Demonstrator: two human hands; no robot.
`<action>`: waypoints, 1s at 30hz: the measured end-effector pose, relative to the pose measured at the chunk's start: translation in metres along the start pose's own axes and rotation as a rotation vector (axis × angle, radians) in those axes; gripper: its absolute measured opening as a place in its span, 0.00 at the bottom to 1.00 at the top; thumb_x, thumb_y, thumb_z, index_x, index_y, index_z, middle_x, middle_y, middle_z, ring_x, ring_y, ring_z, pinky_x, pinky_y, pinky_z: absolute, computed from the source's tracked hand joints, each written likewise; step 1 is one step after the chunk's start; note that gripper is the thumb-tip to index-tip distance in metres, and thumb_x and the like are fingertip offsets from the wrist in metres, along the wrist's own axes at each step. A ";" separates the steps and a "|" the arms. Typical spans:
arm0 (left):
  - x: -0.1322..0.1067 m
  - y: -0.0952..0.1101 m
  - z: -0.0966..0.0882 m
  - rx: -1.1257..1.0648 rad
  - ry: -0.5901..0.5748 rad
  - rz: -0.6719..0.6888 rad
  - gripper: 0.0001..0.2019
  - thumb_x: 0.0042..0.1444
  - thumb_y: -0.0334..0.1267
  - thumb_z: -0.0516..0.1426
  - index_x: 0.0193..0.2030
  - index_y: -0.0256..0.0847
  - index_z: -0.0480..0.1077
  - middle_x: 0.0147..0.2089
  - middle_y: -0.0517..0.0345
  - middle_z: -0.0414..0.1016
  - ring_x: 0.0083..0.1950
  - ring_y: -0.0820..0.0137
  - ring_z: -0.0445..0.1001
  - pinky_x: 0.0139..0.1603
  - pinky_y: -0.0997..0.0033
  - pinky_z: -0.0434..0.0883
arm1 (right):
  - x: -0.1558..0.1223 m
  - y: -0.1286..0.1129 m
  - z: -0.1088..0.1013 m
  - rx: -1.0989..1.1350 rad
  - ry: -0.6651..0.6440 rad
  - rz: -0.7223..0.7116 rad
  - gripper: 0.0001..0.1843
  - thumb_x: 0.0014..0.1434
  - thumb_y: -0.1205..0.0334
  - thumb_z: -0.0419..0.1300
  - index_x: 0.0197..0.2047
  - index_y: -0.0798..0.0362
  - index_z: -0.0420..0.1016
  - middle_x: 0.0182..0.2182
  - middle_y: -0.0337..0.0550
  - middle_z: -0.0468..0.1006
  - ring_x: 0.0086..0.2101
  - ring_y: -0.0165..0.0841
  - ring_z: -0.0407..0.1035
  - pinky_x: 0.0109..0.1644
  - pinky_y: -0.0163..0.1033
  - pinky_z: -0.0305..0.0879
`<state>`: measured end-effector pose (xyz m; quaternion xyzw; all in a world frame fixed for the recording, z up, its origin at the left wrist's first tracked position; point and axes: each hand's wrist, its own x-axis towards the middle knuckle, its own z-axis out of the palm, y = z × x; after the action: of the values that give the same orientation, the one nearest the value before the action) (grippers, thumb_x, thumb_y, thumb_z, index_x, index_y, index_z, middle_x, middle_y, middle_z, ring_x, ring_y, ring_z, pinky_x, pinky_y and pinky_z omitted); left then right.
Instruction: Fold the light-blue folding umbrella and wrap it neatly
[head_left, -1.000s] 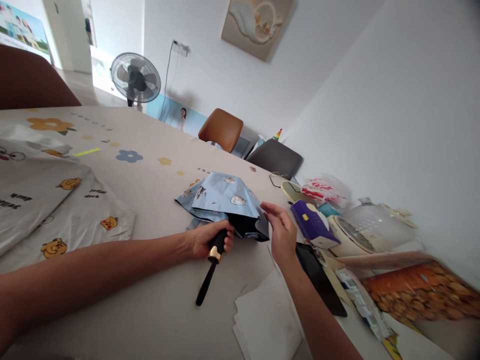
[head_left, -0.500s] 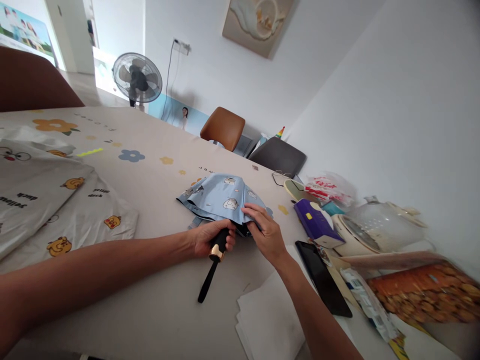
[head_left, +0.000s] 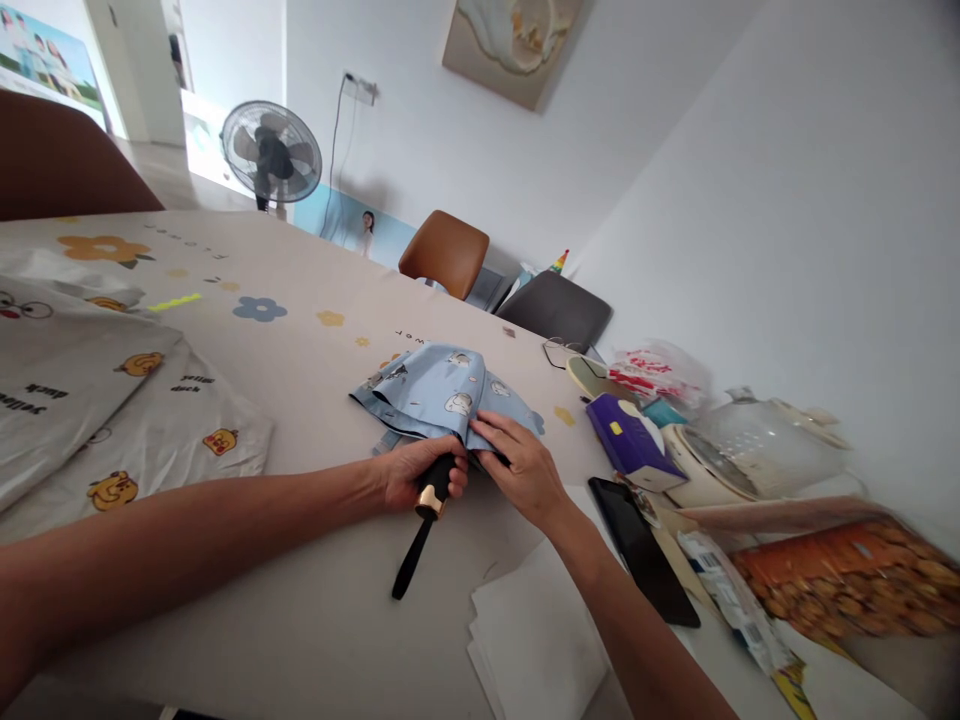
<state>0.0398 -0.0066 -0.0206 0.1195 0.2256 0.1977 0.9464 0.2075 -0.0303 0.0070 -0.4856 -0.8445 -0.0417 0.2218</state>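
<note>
I can't see inside the umbrella (head_left: 431,385); left of it, the duck-print cloth (head_left: 150,420) runs out of my view.

Umbrella (head_left: 431,385): smooth cloth. Handle (head_left: 442,477): matt blk plastic w/ shiny metal-look ring (head_left: 430,502). Sheets (head_left: 536,630): matt paper. Tablet (head_left: 645,555): glossy.

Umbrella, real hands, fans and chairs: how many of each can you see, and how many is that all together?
Umbrella: 1, the blue umbrella
Hands: 2, the left hand and the right hand
Fan: 1, the round fan
Chairs: 3, the dark brown chair, the tan chair and the dark grey chair
Total: 7
</note>
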 end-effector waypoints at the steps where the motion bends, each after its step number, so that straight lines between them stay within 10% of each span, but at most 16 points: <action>1: 0.000 0.000 0.001 0.003 0.007 0.002 0.05 0.48 0.27 0.51 0.25 0.36 0.58 0.20 0.65 0.56 0.18 0.81 0.59 0.16 0.81 0.61 | -0.001 0.001 0.000 -0.014 -0.004 0.007 0.18 0.56 0.66 0.50 0.49 0.49 0.71 0.49 0.45 0.71 0.48 0.37 0.65 0.52 0.47 0.63; 15: 0.000 -0.001 -0.002 0.026 -0.018 0.065 0.10 0.48 0.38 0.60 0.28 0.34 0.64 0.23 0.63 0.61 0.21 0.81 0.63 0.20 0.81 0.64 | 0.000 -0.011 0.020 0.119 0.154 0.105 0.22 0.58 0.67 0.45 0.54 0.48 0.66 0.52 0.46 0.67 0.51 0.37 0.62 0.55 0.47 0.61; 30: 0.001 -0.005 0.000 0.167 0.005 0.101 0.12 0.45 0.38 0.62 0.27 0.35 0.63 0.21 0.63 0.62 0.21 0.80 0.63 0.21 0.80 0.62 | -0.004 -0.016 0.014 0.056 0.049 0.059 0.20 0.56 0.68 0.48 0.52 0.52 0.68 0.51 0.51 0.67 0.51 0.40 0.62 0.53 0.49 0.62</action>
<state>0.0417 -0.0104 -0.0227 0.2087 0.2376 0.2259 0.9214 0.1912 -0.0385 -0.0046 -0.5026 -0.8252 -0.0235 0.2567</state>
